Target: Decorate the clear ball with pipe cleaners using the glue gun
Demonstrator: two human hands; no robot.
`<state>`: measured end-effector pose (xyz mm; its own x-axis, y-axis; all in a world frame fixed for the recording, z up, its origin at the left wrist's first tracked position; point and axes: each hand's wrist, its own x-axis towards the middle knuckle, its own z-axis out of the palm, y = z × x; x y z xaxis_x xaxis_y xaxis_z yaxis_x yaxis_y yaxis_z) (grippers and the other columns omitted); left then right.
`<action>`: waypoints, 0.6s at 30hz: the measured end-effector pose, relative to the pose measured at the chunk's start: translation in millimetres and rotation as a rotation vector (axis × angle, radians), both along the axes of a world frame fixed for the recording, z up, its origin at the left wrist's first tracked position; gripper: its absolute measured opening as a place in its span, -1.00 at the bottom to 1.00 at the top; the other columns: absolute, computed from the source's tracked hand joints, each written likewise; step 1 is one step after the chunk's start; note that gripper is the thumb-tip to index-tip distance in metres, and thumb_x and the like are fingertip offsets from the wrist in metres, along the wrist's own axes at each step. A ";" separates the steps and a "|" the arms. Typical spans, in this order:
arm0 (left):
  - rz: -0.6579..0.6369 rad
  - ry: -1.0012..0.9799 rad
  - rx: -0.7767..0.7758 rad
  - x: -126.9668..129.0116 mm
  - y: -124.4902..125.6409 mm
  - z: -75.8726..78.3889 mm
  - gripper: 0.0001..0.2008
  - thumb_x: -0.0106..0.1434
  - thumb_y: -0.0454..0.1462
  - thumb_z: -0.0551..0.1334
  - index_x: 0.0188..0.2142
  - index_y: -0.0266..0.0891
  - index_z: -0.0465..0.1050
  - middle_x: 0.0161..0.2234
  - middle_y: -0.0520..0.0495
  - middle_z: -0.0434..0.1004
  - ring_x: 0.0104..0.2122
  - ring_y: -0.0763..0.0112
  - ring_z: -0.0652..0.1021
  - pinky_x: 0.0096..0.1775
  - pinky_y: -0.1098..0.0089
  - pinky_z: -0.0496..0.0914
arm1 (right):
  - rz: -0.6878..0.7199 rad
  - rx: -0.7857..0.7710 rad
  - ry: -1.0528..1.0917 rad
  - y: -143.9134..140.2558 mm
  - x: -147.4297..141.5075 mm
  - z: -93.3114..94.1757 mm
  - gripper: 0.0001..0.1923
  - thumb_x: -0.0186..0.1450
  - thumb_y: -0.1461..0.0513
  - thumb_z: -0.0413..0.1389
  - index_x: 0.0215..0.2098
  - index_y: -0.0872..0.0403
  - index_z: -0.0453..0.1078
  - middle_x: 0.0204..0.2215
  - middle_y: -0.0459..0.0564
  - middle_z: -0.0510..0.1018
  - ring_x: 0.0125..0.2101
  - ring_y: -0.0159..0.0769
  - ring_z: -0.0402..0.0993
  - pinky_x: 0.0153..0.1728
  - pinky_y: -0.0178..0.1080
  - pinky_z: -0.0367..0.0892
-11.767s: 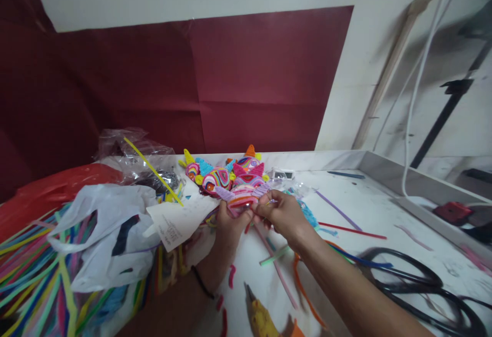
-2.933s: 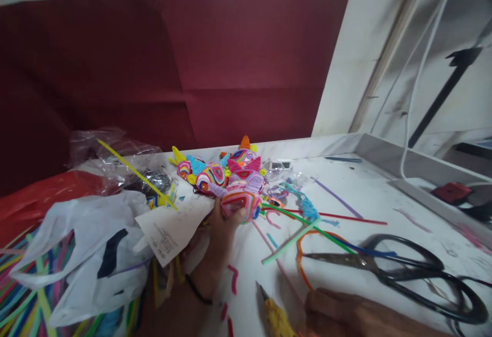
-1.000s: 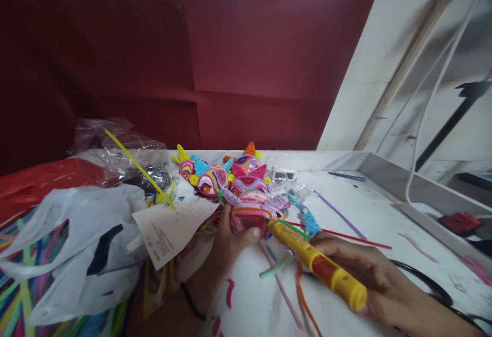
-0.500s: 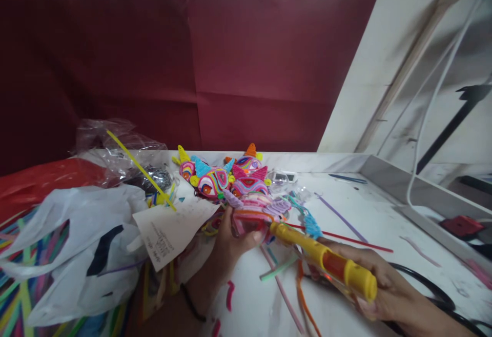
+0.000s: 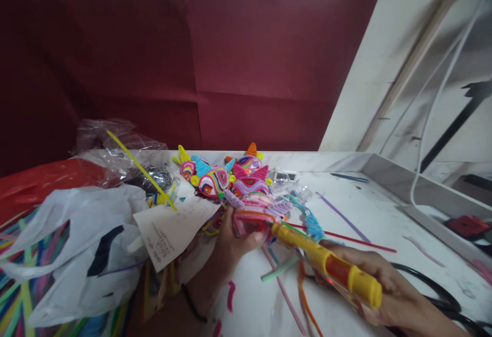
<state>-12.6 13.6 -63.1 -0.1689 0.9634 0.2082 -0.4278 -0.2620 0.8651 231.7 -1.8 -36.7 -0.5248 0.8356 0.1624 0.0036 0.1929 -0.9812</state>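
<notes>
My left hand is closed round the near edge of a pink pipe-cleaner animal head with lilac horns. In my right hand is a yellow hot glue gun, pointing left, its nozzle end close to the right side of the pink head. Whether the nozzle touches it I cannot tell. An orange pipe cleaner hangs below the gun. Behind the held piece lie finished-looking heads: one with blue horns, one with magenta horns and one with an orange horn.
White plastic bags and bundled pipe cleaners fill the left side. A written paper sheet lies beside them. Loose red and purple pipe cleaners lie to the right. A black cable runs near my right wrist.
My right hand and the glue gun have shifted slightly right and down in the picture. My left hand keeps its hold on the pink head, nearly still.
</notes>
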 end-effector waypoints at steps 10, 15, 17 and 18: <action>-0.006 0.021 0.020 -1.5 1.1 -2.1 -0.32 -0.14 -0.26 0.47 0.03 -0.18 0.41 -0.07 -0.12 0.63 -0.06 0.12 0.60 0.01 0.22 0.44 | -0.021 -0.135 0.004 -4.9 -4.9 13.0 -0.52 -0.25 -0.09 0.42 -0.38 -0.08 0.65 -0.47 -0.08 0.47 -0.43 -0.20 0.40 -0.40 -0.23 0.30; -0.025 0.001 0.035 -0.6 -1.1 3.1 -0.34 -0.13 -0.29 0.46 0.03 -0.18 0.42 -0.08 -0.11 0.64 -0.07 0.12 0.61 0.00 0.22 0.45 | 0.037 -0.096 0.000 3.6 2.7 0.2 -0.56 -0.20 -0.06 0.41 -0.36 -0.09 0.63 -0.44 -0.07 0.50 -0.41 -0.17 0.43 -0.39 -0.22 0.31; -0.025 -0.001 0.034 -0.1 -2.0 4.8 -0.34 -0.13 -0.29 0.46 0.02 -0.18 0.43 -0.09 -0.11 0.65 -0.09 0.13 0.61 0.00 0.23 0.46 | 0.080 -0.072 -0.012 7.3 6.1 -3.8 -0.57 -0.21 -0.03 0.41 -0.36 -0.12 0.62 -0.42 -0.08 0.52 -0.40 -0.14 0.44 -0.39 -0.20 0.32; -0.024 -0.001 0.029 0.1 -2.3 5.1 -0.35 -0.13 -0.29 0.46 0.02 -0.18 0.43 -0.10 -0.10 0.65 -0.09 0.14 0.61 -0.01 0.24 0.46 | 0.098 -0.065 -0.022 8.1 6.9 -4.3 -0.57 -0.21 -0.02 0.41 -0.35 -0.13 0.62 -0.41 -0.09 0.52 -0.39 -0.14 0.44 -0.39 -0.20 0.33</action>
